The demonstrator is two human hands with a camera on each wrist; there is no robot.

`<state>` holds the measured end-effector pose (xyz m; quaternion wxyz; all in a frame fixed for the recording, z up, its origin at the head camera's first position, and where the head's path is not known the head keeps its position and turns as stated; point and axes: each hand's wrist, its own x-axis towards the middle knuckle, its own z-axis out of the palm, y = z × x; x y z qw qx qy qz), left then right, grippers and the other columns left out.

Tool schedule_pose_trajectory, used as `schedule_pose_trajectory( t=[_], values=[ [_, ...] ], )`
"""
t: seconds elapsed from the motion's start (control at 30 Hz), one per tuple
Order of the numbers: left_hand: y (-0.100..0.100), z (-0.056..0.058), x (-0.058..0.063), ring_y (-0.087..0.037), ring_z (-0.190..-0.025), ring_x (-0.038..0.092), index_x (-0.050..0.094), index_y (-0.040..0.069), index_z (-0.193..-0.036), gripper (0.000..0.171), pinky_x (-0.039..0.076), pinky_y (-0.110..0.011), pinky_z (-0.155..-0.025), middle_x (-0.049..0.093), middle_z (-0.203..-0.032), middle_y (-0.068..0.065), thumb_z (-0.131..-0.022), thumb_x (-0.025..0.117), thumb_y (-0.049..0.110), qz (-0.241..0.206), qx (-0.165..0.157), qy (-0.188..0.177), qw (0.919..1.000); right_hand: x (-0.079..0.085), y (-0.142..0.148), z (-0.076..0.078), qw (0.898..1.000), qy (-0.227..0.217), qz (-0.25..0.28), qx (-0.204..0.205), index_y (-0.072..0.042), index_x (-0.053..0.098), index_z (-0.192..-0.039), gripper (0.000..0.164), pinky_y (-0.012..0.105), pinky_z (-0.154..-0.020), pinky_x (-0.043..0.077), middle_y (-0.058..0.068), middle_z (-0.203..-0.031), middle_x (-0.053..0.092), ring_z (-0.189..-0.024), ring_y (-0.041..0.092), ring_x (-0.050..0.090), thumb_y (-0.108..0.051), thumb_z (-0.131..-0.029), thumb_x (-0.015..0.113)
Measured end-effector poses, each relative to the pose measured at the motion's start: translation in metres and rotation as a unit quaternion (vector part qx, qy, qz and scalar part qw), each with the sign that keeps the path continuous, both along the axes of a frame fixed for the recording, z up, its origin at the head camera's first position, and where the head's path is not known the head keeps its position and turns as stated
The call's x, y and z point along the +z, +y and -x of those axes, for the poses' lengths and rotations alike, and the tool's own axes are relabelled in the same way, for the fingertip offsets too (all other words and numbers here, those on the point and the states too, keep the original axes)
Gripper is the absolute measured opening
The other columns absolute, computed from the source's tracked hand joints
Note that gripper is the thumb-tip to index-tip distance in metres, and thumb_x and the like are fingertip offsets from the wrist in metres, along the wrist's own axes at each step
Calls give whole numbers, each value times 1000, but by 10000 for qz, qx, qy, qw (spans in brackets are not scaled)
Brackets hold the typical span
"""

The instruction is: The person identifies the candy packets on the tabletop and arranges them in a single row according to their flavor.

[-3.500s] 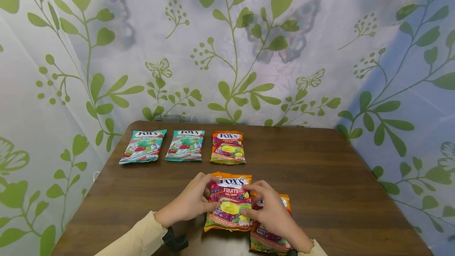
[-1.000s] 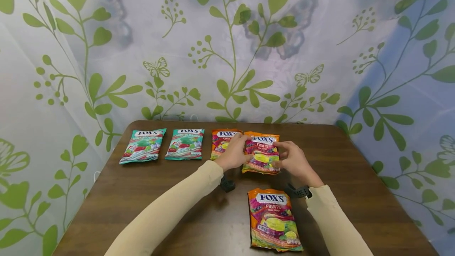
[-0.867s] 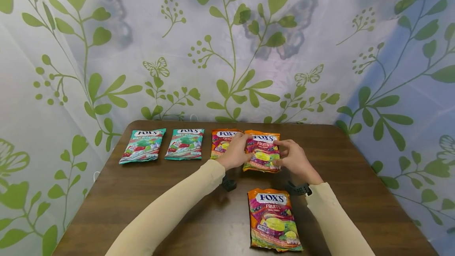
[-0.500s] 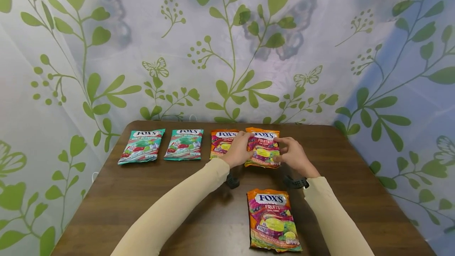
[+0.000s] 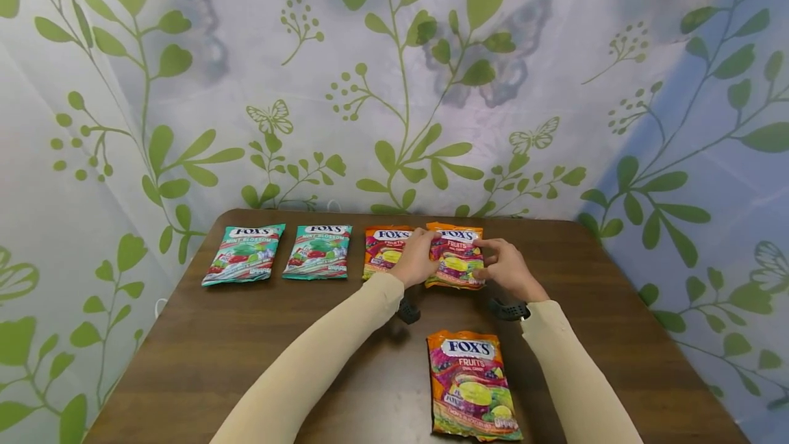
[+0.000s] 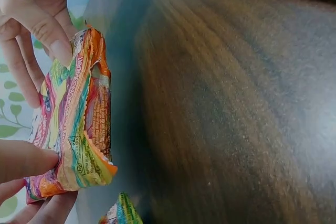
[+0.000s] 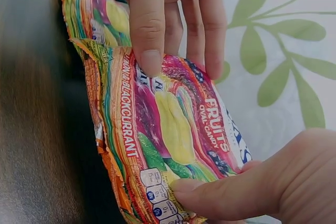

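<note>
My left hand (image 5: 416, 259) and right hand (image 5: 508, 268) grip an orange and purple Fox's Fruits candy bag (image 5: 456, 260) by its two sides, at the right end of the back row. In the right wrist view, both thumbs press on the printed front of this candy bag (image 7: 168, 124), with fingers behind it. The left wrist view shows its crimped lower edge apart from the tabletop. Just left of it lies another Fruits candy bag (image 5: 383, 252), partly covered by my left hand. A third Fruits candy bag (image 5: 473, 384) lies face up near the front, between my forearms.
Two teal Fox's Mint Blossom candy bags, one at the far left (image 5: 245, 255) and one beside it (image 5: 318, 252), lie in the back row of the brown wooden table (image 5: 246, 348). A leaf-patterned curtain (image 5: 308, 88) hangs behind the table.
Both hands have carried the held candy bag from the front middle to the back row, right of the other Fruits bag. Over the last half second it has hardly moved.
</note>
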<state>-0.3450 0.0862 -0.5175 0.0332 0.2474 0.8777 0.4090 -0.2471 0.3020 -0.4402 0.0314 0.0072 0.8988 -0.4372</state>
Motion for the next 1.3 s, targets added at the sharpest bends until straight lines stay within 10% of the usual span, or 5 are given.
schedule_pose_trajectory(
  t=[0.77, 1.3],
  values=[
    [-3, -49, 52, -38, -151, 44, 47, -1, -162, 66, 47, -46, -118, 44, -164, -23, -102, 74, -2, 418, -60, -350, 9985, -10, 6, 9, 9999, -112, 73, 60, 7, 51, -158, 70, 55, -95, 60, 33, -162, 38, -126, 51, 59, 9, -93, 78],
    [-1, -47, 46, -37, -154, 42, 48, 1, -162, 62, 45, -47, -119, 42, -166, -22, -105, 71, 0, 381, -61, -343, 9987, -18, 11, 12, 9998, -153, 83, -17, 6, 52, -157, 66, 60, -100, 58, 35, -159, 40, -129, 53, 58, 7, -96, 77]
  ],
)
